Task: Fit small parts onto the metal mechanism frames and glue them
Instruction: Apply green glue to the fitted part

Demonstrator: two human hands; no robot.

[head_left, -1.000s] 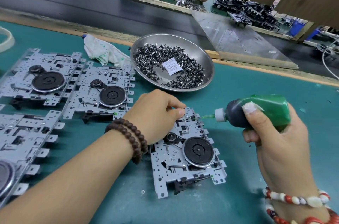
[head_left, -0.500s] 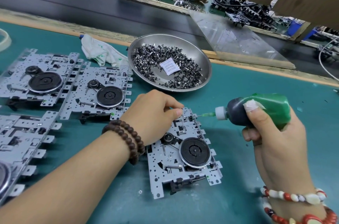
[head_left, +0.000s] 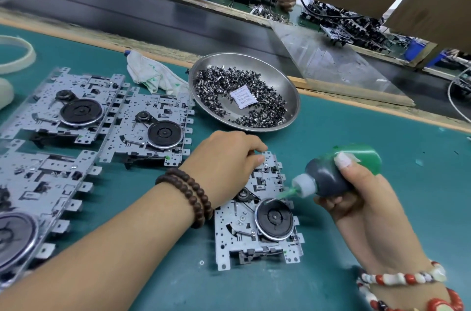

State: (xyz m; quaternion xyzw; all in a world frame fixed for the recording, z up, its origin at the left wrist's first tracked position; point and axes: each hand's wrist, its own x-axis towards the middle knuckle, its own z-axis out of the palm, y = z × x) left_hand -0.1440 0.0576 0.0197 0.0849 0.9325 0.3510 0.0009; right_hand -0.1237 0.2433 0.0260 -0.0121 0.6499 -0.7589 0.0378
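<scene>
A metal mechanism frame [head_left: 257, 221] with a black flywheel lies on the teal mat in front of me. My left hand [head_left: 226, 160] rests on its far end, fingers curled and pinching at the frame's top edge; whatever sits under the fingertips is hidden. My right hand [head_left: 356, 196] grips a green glue bottle [head_left: 339, 170] tilted left, its green nozzle tip touching down on the frame just above the flywheel. A steel bowl [head_left: 288, 86] behind holds a heap of small dark parts [head_left: 219, 86] and a white paper slip.
Three more frames lie to the left [head_left: 68, 107] [head_left: 153, 130] [head_left: 33, 196]. A glue-stained white rag [head_left: 150, 74] sits behind them, a pale tape ring [head_left: 15, 53] at far left. A dark conveyor [head_left: 127, 10] runs beyond the mat; another person's hands work across it.
The glue bottle has tipped down and moved left, so its nozzle now meets the frame near the flywheel instead of hovering beside the top edge. My left hand stays on the frame's far end.
</scene>
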